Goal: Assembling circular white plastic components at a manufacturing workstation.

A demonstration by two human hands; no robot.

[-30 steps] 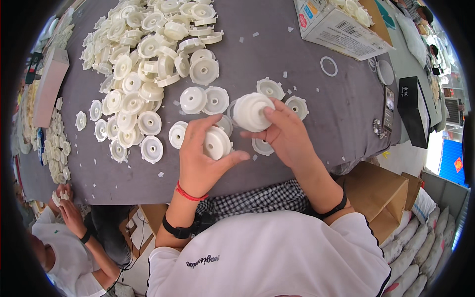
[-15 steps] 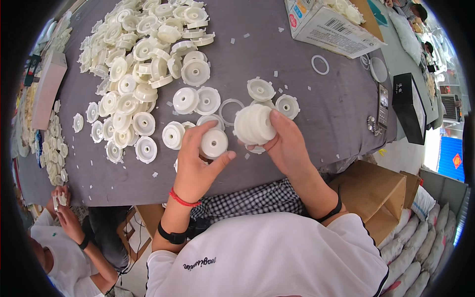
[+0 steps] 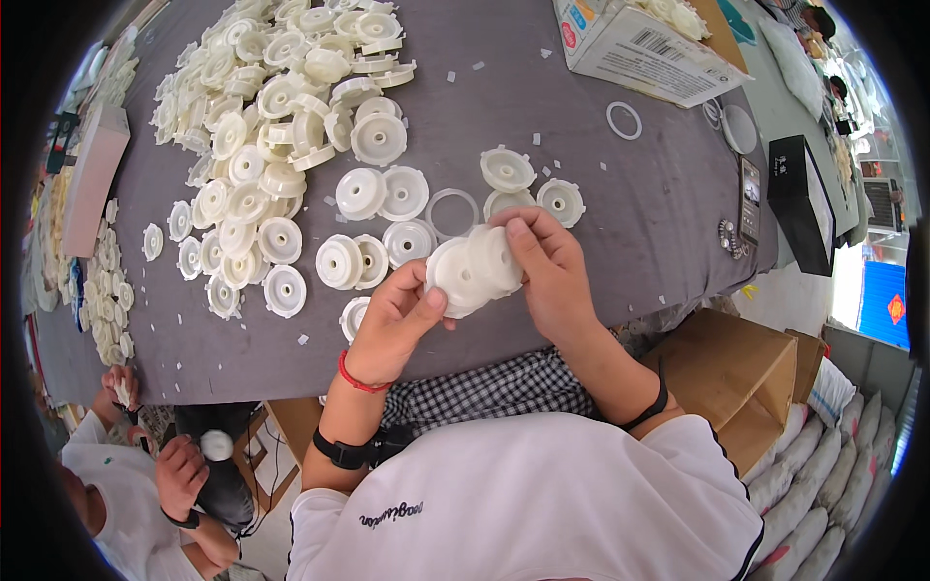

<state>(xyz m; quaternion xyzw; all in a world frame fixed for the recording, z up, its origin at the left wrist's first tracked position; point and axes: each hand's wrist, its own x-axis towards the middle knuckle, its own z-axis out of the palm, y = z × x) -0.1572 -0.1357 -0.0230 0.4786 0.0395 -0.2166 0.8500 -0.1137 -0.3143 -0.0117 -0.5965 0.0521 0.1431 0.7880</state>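
My left hand [image 3: 399, 315] is closed on the near edge of some white round plastic discs [image 3: 457, 281] with small centre holes. From the other side my right hand [image 3: 544, 263] grips more white discs [image 3: 495, 259], which overlap the left ones in a slanting stack; how many there are I cannot make out. Just beyond my hands lie a thin translucent ring [image 3: 452, 196] and a white plastic wheel-shaped part [image 3: 409, 242]. Another such part [image 3: 507, 168] rests farther off, beside a tabbed wheel [image 3: 560, 201].
A big heap of cream wheel parts [image 3: 247, 155] covers the left of the grey cloth-covered table [image 3: 542, 358]. At the far right stands a carton [image 3: 639, 58], with a ring [image 3: 624, 120] before it and a phone [image 3: 749, 201] nearby. A co-worker's hand [image 3: 181, 474] is at lower left.
My hands have come together, bringing the left disc against the right hand's stack. The stack is now lower and tilted. At lower left, the co-worker's hands have moved apart.
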